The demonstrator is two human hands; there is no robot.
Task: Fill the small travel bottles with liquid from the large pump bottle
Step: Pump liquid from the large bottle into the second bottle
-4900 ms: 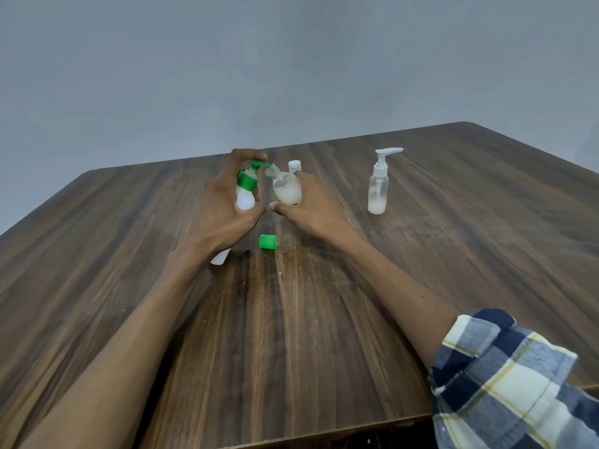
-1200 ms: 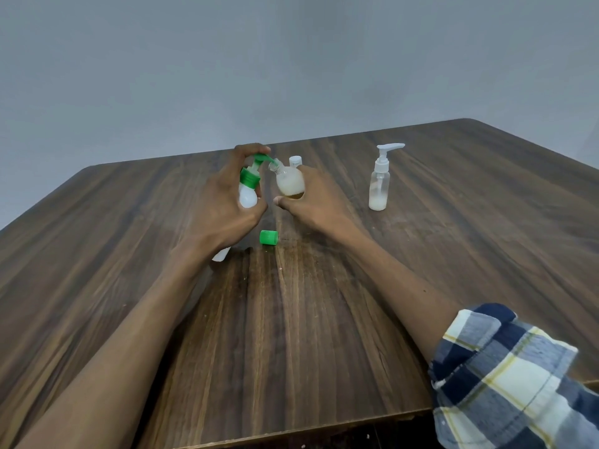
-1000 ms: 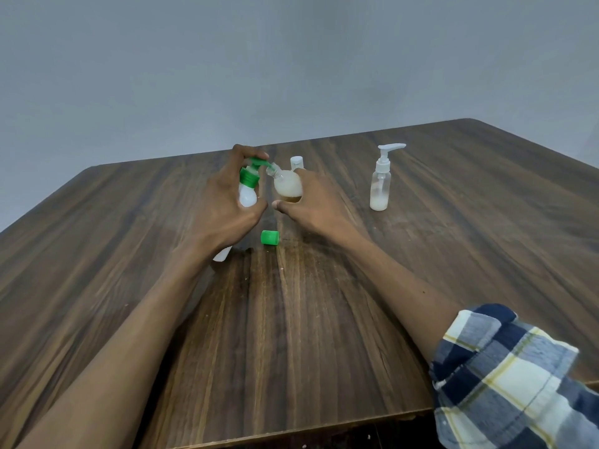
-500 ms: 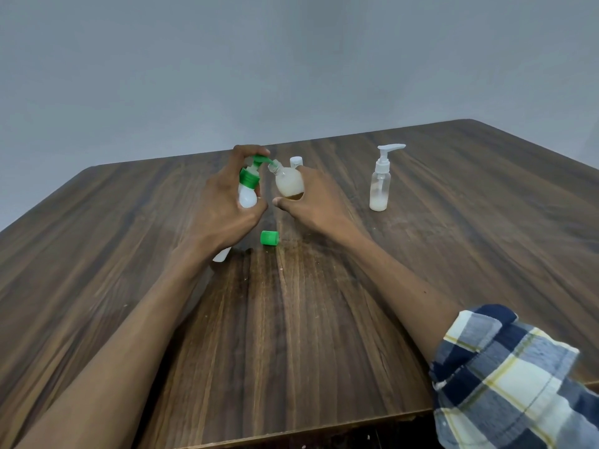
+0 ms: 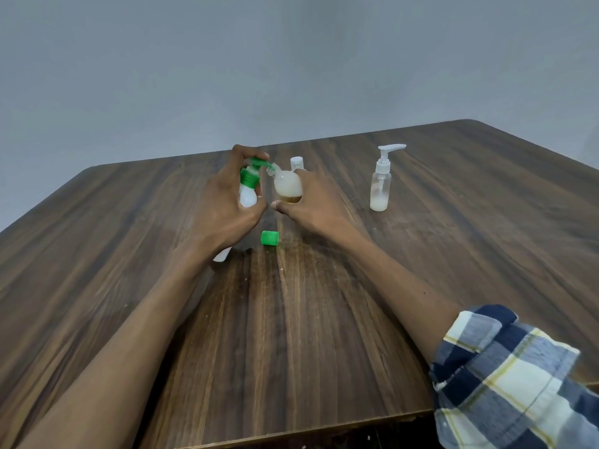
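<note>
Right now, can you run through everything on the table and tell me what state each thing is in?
left hand: grips the pump bottle, finger on its pump head
pump bottle: held, nozzle at the round bottle's mouth
right hand: holds the round bottle
round bottle: uncapped, tilted, mostly full
green cap: off, lying on the table
clear spray bottle: upright, capped, little liquid at the bottom
white cap: behind the right hand

Plain indoor room (kind unclear): wooden table (image 5: 324,319), bare grey wall (image 5: 291,59).

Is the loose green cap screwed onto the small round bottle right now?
No, the loose green cap lies on the wooden table, in front of the small round bottle that the right hand holds tilted.
</note>
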